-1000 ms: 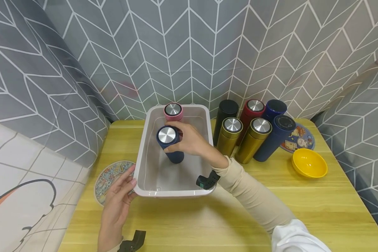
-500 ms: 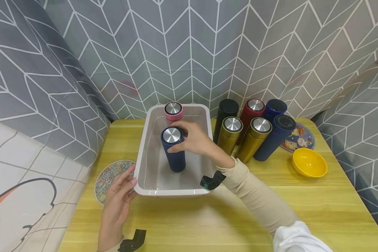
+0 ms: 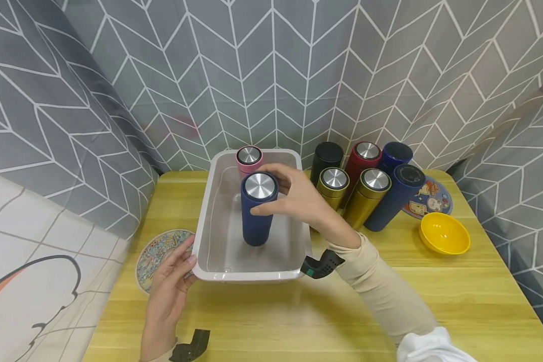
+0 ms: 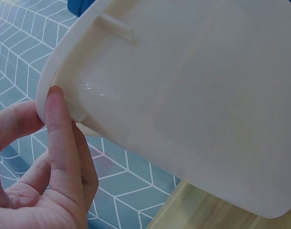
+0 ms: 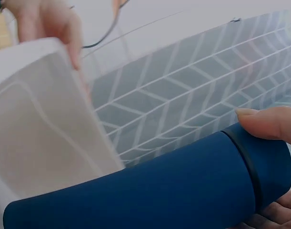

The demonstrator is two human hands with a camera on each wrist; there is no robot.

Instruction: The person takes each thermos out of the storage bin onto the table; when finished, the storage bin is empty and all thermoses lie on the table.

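My right hand (image 3: 296, 196) grips a navy thermos bottle (image 3: 257, 226) near its silver-topped lid, thumb on the near side. The bottle stands upright over the inside of a pale grey plastic basin (image 3: 289, 275); whether its base touches the floor of it is unclear. In the right wrist view the thermos bottle (image 5: 150, 186) spans the lower part, with the thumb on its lid. My left hand (image 3: 169, 281) pinches the basin's rim at the front left corner, and the left wrist view shows its fingers on that rim. Behind the navy bottle, a pink thermos bottle (image 3: 249, 160) stands in the basin.
Right of the basin several thermos bottles stand grouped: a black one (image 3: 327, 158), a red one (image 3: 359, 158), gold ones (image 3: 364, 206) and blue ones (image 3: 393, 201). A yellow bowl (image 3: 444, 234) sits further right. Round patterned mats lie at both sides, and a curtain (image 3: 271, 75) hangs behind.
My right hand has moved the navy bottle rightward and raised it, bringing it from tilted to more upright. The left hand has stayed on the basin rim.
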